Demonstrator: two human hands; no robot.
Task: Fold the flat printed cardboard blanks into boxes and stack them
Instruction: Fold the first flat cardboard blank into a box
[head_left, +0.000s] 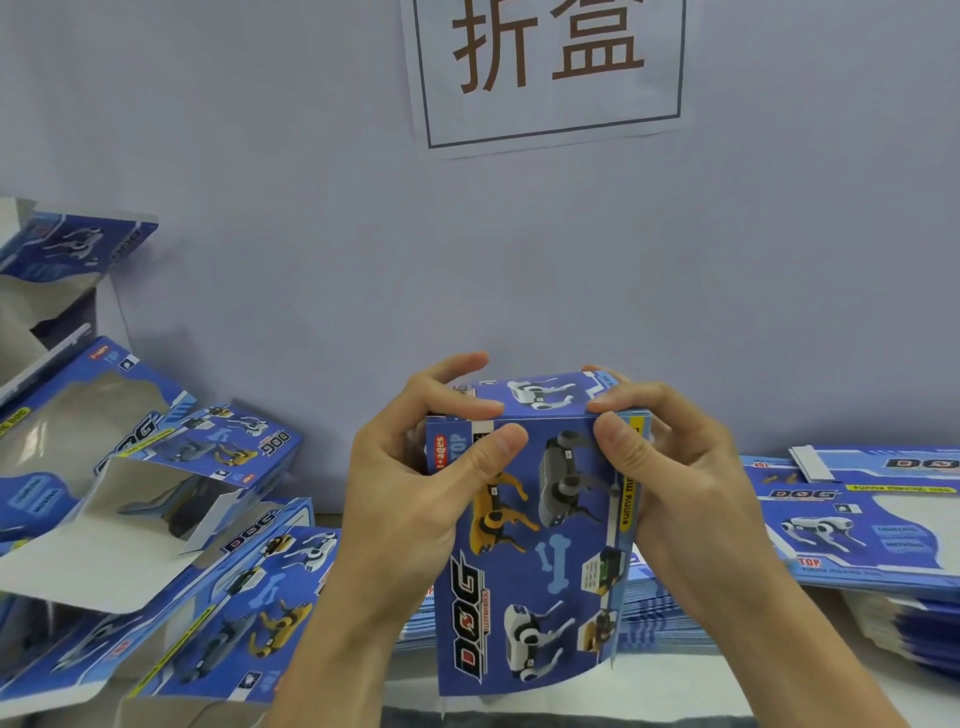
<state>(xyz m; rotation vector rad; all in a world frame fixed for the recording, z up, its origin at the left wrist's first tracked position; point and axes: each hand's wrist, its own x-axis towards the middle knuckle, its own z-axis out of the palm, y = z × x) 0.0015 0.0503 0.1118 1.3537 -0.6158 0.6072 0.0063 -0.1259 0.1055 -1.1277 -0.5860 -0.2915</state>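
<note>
Hands close the top flap

Box, blue printed cardboard (524, 545), stood upright above the near edge of the white table (675, 686), both hands clamped round its upper end. Left hand (415, 467) and right hand (670, 467) pinched the corners, thumbs pressing, likely to tuck the flap. Folded boxes (156, 493) crowded the left edge; flat blue blanks (857, 525) waited right.

A pale lavender-grey wall (270, 156) fills the upper part of the view, from nine o'clock across to three o'clock. At twelve o'clock a white paper sign (545, 73) is stuck flat on it, cut off by the top edge; it carries two large brown Chinese characters inside a thin dark rectangular border. Along the bottom, near six o'clock, a strip of white tabletop (675, 680) shows.
</note>
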